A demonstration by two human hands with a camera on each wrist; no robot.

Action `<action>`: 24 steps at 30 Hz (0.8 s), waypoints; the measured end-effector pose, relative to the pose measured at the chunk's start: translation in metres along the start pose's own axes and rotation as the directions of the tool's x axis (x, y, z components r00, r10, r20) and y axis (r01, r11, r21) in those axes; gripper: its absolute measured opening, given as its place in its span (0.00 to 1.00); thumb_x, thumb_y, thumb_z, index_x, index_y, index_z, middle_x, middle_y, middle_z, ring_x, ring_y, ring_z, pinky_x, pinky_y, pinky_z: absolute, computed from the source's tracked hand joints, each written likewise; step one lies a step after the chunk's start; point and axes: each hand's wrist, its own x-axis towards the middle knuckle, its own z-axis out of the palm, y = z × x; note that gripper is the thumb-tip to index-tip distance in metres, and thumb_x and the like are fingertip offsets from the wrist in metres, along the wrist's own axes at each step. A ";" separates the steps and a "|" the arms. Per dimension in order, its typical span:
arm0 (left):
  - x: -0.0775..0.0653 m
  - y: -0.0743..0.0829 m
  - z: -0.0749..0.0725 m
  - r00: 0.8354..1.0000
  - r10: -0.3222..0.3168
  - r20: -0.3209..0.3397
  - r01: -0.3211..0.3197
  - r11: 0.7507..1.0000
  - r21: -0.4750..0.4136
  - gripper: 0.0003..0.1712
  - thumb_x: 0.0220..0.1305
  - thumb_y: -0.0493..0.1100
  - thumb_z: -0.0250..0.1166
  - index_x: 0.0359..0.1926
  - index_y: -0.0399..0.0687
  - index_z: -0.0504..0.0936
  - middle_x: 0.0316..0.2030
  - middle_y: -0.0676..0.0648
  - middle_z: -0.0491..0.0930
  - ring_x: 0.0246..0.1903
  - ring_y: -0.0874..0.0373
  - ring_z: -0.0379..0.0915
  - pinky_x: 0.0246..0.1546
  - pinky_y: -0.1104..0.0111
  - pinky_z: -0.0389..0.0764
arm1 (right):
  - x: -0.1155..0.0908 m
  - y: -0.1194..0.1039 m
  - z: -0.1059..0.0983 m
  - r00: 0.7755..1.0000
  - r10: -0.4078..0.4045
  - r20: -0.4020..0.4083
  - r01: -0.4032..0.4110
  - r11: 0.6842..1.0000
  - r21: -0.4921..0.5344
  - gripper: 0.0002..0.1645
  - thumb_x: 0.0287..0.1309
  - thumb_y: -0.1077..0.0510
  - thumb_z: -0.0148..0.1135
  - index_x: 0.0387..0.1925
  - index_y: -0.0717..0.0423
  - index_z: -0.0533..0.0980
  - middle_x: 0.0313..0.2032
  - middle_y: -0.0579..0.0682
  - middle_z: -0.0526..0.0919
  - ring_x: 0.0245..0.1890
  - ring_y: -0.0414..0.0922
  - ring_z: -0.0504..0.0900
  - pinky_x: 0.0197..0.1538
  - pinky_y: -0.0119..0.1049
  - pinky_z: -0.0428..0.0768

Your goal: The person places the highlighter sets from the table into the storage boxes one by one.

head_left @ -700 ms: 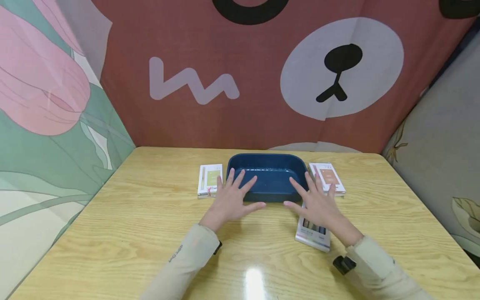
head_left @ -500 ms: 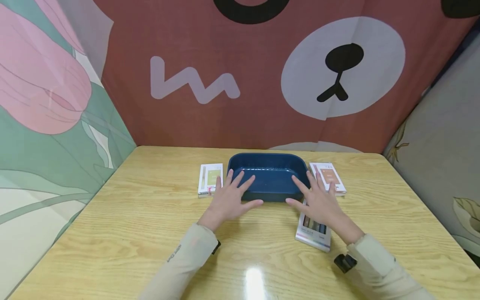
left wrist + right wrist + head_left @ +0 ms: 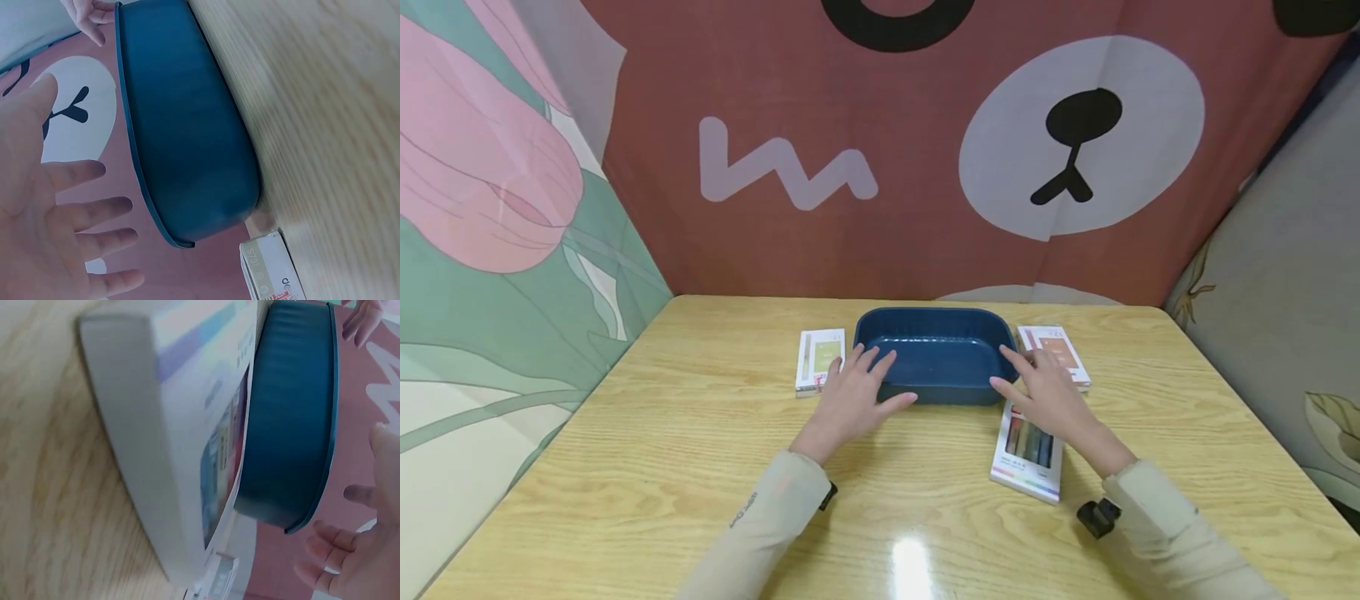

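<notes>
A dark blue rectangular bin stands in the middle of the table. My left hand hovers at its near left corner, fingers spread and holding nothing. The left wrist view shows that palm beside the bin's wall, apart from it. My right hand is over the near right corner, its fingers slightly bent and nothing in them. Below this hand lies a white windowed box with coloured sticks inside; the hand covers its far end. In the right wrist view the bent fingers are apart from the bin's rim.
A white box with a green panel lies left of the bin. Another, with an orange-pink panel, lies to the right, partly behind my right hand. Behind the wooden table hangs a red-brown printed cloth.
My right hand has drawn its spread fingers in and shifted slightly right, uncovering more of the windowed box. The left hand has moved slightly left and its fingers are less spread.
</notes>
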 end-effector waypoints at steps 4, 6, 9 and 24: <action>0.000 -0.001 0.000 1.000 -0.007 -0.029 0.007 1.000 -0.018 0.42 0.58 0.70 0.44 0.65 0.49 0.61 0.61 0.42 0.61 0.62 0.45 0.49 0.56 0.48 0.53 | 0.003 0.008 0.000 0.999 -0.016 -0.034 0.019 0.997 0.072 0.31 0.62 0.49 0.50 0.59 0.67 0.65 0.33 0.59 0.72 0.35 0.51 0.67 0.35 0.46 0.67; -0.001 -0.002 0.000 0.999 -0.012 -0.048 0.010 1.000 -0.026 0.40 0.60 0.68 0.45 0.64 0.47 0.63 0.60 0.42 0.62 0.61 0.45 0.51 0.55 0.49 0.55 | 0.006 0.012 -0.001 0.998 -0.020 -0.054 0.026 0.993 0.114 0.28 0.63 0.52 0.50 0.57 0.68 0.66 0.27 0.55 0.71 0.32 0.50 0.66 0.33 0.43 0.65; -0.001 -0.004 0.000 0.996 -0.010 -0.087 0.008 1.000 -0.024 0.36 0.62 0.65 0.46 0.60 0.44 0.68 0.57 0.43 0.66 0.59 0.47 0.56 0.53 0.51 0.60 | 0.010 0.017 -0.001 0.997 -0.011 -0.076 0.024 0.984 0.176 0.24 0.64 0.56 0.49 0.55 0.70 0.67 0.24 0.52 0.70 0.31 0.49 0.66 0.32 0.41 0.65; 0.002 -0.023 0.000 0.935 -0.019 -0.353 -0.011 0.996 -0.084 0.17 0.60 0.46 0.59 0.42 0.37 0.81 0.39 0.41 0.79 0.41 0.48 0.73 0.40 0.59 0.73 | 0.023 0.042 0.009 0.995 0.096 -0.021 -0.078 0.899 0.430 0.21 0.62 0.61 0.50 0.53 0.73 0.68 0.17 0.56 0.70 0.12 0.35 0.63 0.17 0.31 0.65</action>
